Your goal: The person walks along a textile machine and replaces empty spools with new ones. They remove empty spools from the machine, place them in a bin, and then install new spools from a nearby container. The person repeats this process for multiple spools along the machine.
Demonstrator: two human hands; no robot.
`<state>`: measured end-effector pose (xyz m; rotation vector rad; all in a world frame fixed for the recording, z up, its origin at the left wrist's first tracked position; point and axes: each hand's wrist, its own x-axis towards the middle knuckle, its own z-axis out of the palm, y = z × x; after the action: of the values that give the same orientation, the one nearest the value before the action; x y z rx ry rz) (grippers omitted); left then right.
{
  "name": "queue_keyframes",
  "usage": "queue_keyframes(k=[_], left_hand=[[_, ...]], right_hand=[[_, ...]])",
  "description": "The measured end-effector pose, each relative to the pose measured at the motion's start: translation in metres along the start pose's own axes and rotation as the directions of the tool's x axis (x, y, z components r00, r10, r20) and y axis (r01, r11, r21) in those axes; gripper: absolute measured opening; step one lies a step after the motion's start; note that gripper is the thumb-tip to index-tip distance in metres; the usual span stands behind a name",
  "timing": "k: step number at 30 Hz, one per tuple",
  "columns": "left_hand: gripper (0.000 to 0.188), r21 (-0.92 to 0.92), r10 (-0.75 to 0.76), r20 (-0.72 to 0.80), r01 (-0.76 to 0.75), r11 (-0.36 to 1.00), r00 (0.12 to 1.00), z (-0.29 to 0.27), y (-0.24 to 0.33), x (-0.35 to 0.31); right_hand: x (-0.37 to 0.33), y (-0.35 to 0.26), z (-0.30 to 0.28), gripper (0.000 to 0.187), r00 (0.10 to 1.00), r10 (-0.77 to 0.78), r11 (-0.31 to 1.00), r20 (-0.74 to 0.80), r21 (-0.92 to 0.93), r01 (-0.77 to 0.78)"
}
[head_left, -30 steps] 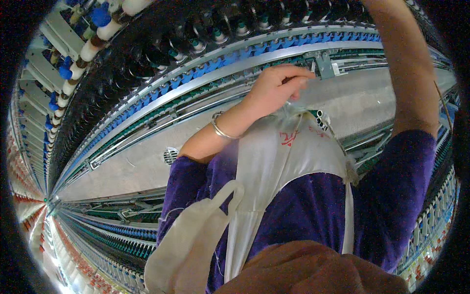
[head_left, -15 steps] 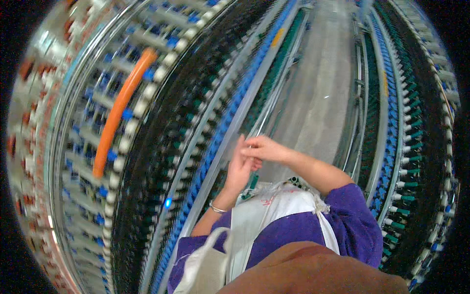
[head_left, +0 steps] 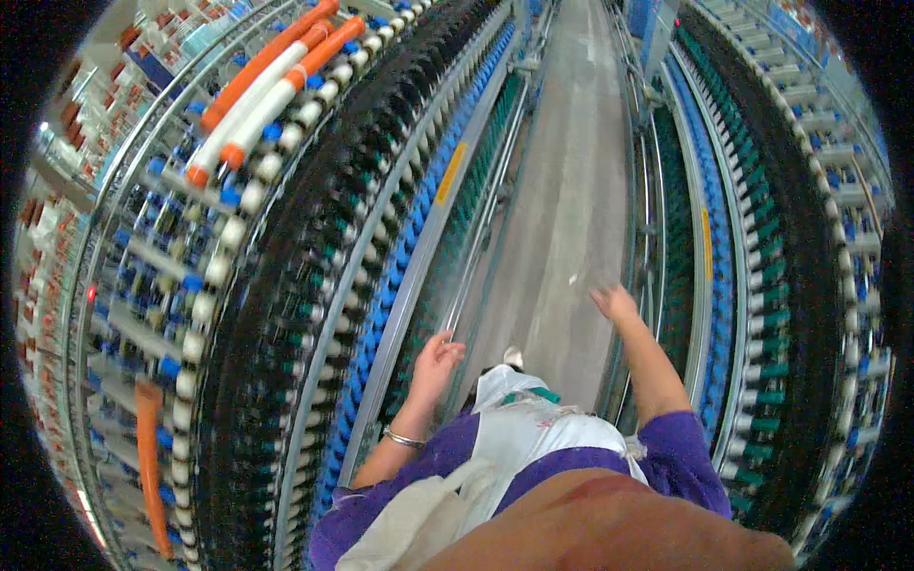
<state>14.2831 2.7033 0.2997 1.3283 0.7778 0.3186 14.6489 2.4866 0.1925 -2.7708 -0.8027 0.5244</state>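
Observation:
My left hand (head_left: 438,364) hangs over the edge of the aisle beside the left machine, its fingers loosely bent with nothing seen in them. On the other side, my right hand (head_left: 616,304) is held out over the aisle floor, fingers loosely stretched and slightly blurred, and it too looks bare. The hands are well apart and touch nothing. Nearest to the left hand run the left machine's metal rail (head_left: 405,328) and a row of blue parts (head_left: 388,285). A white apron (head_left: 533,419) covers my front.
Long spinning machines line both sides of a narrow grey floor (head_left: 562,190). Atop the left one lie orange and white tubes (head_left: 262,109) and a single orange tube (head_left: 150,466). Green-and-white bobbins (head_left: 757,314) line the right machine. My shoe (head_left: 513,356) shows below.
My hands, which were together in front of me, have come apart to either side. The view has moved forward along the aisle; the single orange tube now sits farther back, and more tubes show.

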Motion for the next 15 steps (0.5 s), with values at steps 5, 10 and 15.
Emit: queue_keyframes(k=[5, 10, 15], left_hand=[[0.035, 0.069, 0.095, 0.06, -0.099, 0.993, 0.994, 0.073, 0.092, 0.188], [0.031, 0.219, 0.272, 0.369, -0.368, 0.904, 0.889, 0.175, 0.203, 0.376], [0.029, 0.498, 0.348, 0.377, -0.505, 0.705, 0.858, 0.251, 0.244, 0.568]], right_hand=[[-0.008, 0.234, 0.047, 0.051, 0.943, 0.295, 0.947, 0.157, 0.085, -0.31], [-0.017, 0.314, 0.062, 0.035, 0.434, 0.582, 0.613, 0.688, -0.021, -0.79], [0.144, 0.338, 0.049, 0.03, 0.484, 0.481, 0.664, 0.731, 0.056, -0.745]])
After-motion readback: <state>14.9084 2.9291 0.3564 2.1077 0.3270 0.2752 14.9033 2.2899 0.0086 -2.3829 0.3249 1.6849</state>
